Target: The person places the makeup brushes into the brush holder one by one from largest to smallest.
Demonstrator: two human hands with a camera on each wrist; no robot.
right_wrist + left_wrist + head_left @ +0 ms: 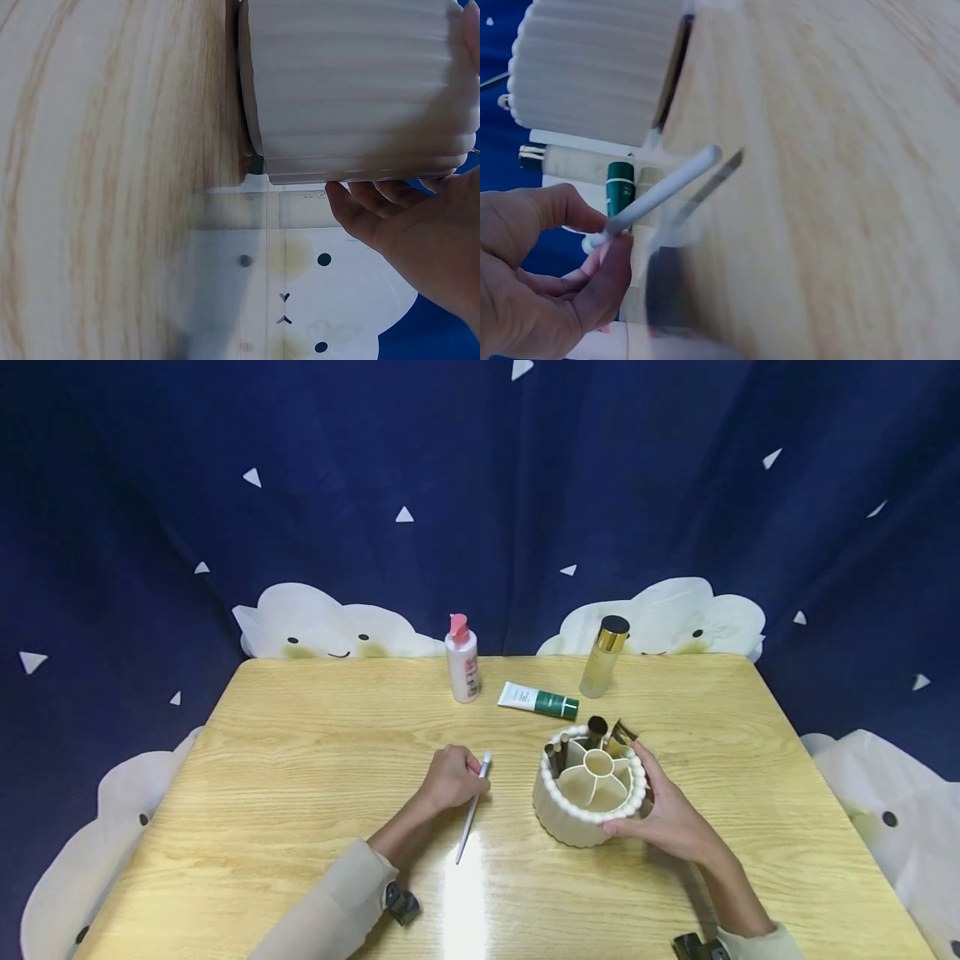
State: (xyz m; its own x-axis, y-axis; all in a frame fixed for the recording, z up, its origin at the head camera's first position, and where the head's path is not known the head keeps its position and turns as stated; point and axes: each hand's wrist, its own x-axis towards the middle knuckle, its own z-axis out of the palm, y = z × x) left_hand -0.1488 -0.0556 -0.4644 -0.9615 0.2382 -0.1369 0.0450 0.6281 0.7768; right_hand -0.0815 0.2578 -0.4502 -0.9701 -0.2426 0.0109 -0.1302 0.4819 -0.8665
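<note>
My left hand [453, 777] pinches a slim pale stick [469, 827] between thumb and fingers, near its white-and-blue end. In the left wrist view, the stick's rounded end [705, 156] points away from the hand, over the tabletop. A round cream organizer [570, 818] with a beaded rim and petal-shaped compartments is in my right hand's [675, 818] grip, thumb at the near rim and fingers around the right side. Several dark-handled brushes [564, 745] stand in its back compartments. Its ribbed wall [360, 90] fills the top of the right wrist view.
Behind the organizer lies a white-and-green tube [536, 700]. A white pump bottle [462, 672] with a pink top stands back left of it, and a gold-capped bottle [600, 668] back right. A navy curtain [480, 485] hangs behind the wooden table [300, 718].
</note>
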